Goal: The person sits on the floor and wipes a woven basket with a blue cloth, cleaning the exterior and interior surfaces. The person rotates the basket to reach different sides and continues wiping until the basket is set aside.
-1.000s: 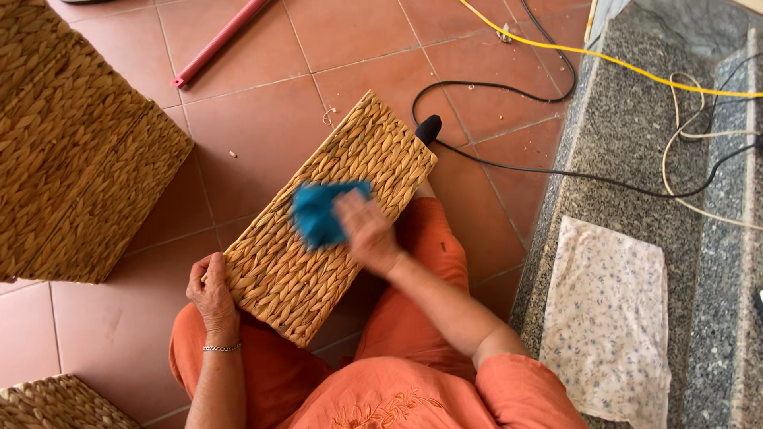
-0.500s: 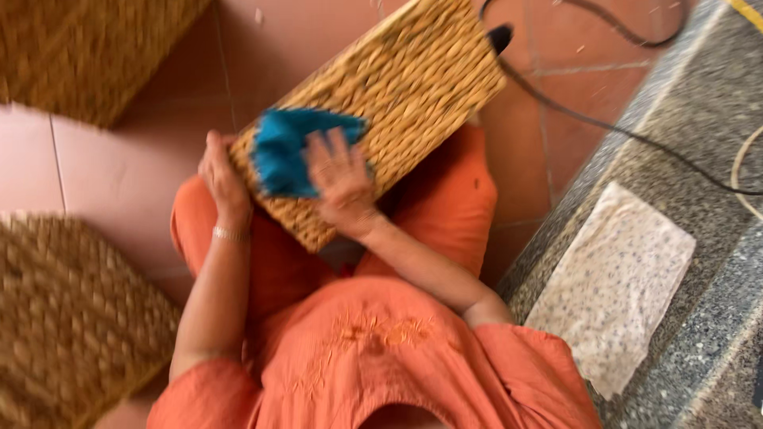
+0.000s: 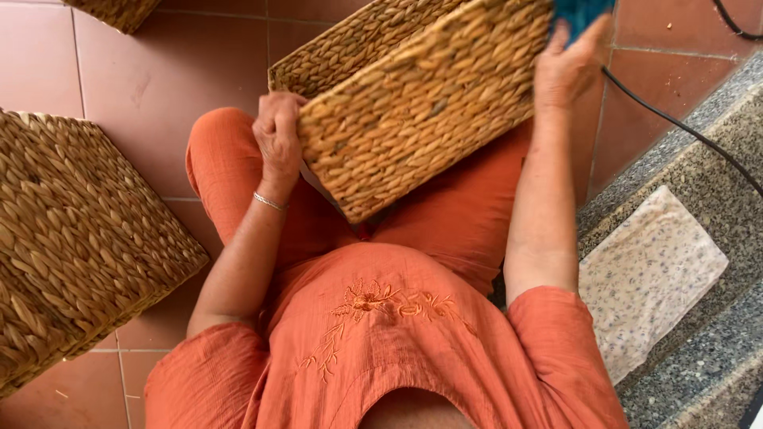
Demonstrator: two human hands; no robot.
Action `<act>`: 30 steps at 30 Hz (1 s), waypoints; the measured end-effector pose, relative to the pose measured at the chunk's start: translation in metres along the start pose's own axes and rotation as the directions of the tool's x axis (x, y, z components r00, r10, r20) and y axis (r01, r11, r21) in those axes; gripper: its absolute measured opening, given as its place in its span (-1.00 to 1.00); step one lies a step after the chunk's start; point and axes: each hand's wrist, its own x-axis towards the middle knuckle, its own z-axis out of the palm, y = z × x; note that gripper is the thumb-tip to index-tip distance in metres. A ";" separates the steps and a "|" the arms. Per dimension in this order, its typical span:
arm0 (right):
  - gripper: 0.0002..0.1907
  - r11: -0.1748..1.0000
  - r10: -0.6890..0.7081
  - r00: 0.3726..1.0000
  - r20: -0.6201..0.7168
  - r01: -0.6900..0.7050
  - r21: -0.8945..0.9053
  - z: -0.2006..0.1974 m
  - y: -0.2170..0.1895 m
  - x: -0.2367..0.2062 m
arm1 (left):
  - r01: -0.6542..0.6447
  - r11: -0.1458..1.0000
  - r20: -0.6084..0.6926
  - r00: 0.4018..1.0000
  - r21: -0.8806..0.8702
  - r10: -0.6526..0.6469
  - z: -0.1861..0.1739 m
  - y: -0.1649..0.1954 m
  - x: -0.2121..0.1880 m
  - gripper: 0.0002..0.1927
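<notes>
A rectangular woven straw basket (image 3: 421, 103) rests tilted on my lap, its bottom side facing me. My left hand (image 3: 278, 139) grips its near left corner. My right hand (image 3: 566, 67) presses a blue cloth (image 3: 582, 12) against the basket's far right edge, at the top of the frame. The cloth is partly cut off by the frame edge. I sit in orange clothes above a red tiled floor.
A second woven basket (image 3: 71, 238) stands on the floor at the left, and a corner of a third (image 3: 119, 9) shows at the top left. A pale flowered cloth (image 3: 648, 274) lies on the grey stone step at the right. A black cable (image 3: 675, 123) crosses the step.
The basket has turned and tipped toward me. My right hand with the blue cloth has slid from the basket's near left part to its far right edge. The view has moved closer.
</notes>
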 end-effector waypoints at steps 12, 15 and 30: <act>-0.54 0.651 -0.746 0.658 0.103 0.688 0.321 -0.053 -0.182 -0.236 | 0.130 0.991 -0.131 0.983 -0.027 -0.132 0.007 -0.028 0.020 -0.85; -0.44 0.659 -0.746 0.634 0.205 0.659 0.362 -0.058 -0.179 -0.244 | 0.178 0.983 -0.113 0.978 0.033 -0.174 0.009 -0.046 0.024 -0.83; -0.23 0.984 0.174 0.985 0.009 -0.174 0.020 0.007 -0.036 -0.004 | 0.085 0.995 -0.024 0.996 0.057 -0.083 0.023 -0.018 0.004 -0.78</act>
